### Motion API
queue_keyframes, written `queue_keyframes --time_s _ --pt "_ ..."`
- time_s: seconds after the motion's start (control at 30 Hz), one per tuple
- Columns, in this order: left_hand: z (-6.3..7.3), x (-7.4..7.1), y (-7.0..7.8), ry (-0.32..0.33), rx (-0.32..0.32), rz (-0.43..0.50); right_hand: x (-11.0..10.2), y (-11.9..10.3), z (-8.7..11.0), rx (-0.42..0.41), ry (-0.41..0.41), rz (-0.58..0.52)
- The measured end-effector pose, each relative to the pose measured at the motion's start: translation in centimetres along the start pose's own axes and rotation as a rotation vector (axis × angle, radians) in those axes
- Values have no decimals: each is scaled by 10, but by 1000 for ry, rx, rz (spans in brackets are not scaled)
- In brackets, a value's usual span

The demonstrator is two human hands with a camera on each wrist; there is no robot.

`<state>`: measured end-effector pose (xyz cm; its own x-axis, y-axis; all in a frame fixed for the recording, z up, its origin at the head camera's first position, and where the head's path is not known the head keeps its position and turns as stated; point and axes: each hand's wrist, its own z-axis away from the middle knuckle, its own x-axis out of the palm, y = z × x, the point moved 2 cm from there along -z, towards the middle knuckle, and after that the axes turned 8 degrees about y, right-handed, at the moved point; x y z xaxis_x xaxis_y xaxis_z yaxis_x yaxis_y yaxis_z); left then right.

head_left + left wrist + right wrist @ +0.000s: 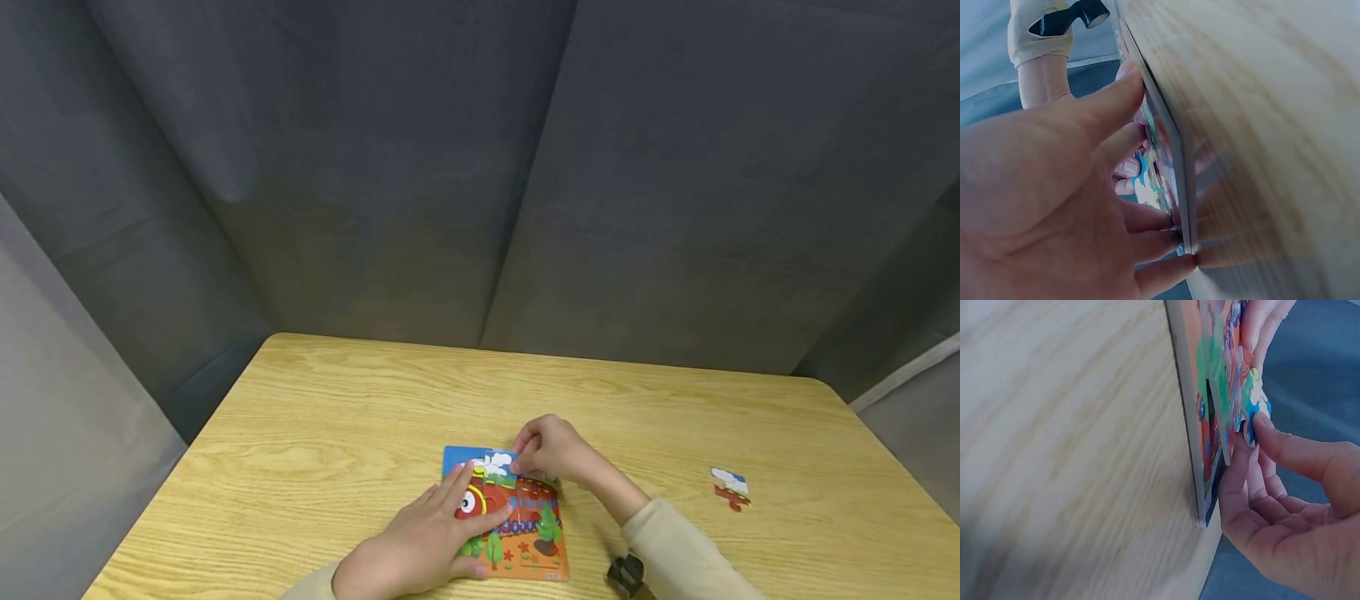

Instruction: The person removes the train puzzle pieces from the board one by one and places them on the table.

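A jigsaw puzzle board [551, 573] with a colourful train picture lies on the table before me. My left hand [431, 533] rests over its left part with fingers spread, covering some of the picture. In the left wrist view, fingertips touch the board's edge [1175, 162]. At the board's upper side, my right hand [553, 450] pinches a blue, white and green puzzle piece [1255, 400] between thumb and fingers. That piece is raised and tilted above the board in the right wrist view. Other pieces of the picture sit in the board.
Loose puzzle pieces [731, 487], with cloud and red patterns, lie together on the wooden table [360, 417] to the right. A black device [626, 575] is at my right sleeve. Grey curtains [390, 183] stand behind the table.
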<state>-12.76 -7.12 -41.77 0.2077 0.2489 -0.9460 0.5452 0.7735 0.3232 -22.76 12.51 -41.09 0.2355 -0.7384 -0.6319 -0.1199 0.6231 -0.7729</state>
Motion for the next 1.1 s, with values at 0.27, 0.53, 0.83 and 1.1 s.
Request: queue_keyframes --time_s 0.27,0.53,0.83,1.1 --pt "0 0 0 0 -4 -13 -2 2 1 -85 -29 -33" --pt "0 -1 1 0 -5 -34 -2 0 3 -185 -11 -35" --pt "-1 -2 1 -29 -25 -9 -2 -5 10 -428 -8 51" --pt "-2 -2 1 -35 -24 -17 -1 -5 12 -480 28 101"
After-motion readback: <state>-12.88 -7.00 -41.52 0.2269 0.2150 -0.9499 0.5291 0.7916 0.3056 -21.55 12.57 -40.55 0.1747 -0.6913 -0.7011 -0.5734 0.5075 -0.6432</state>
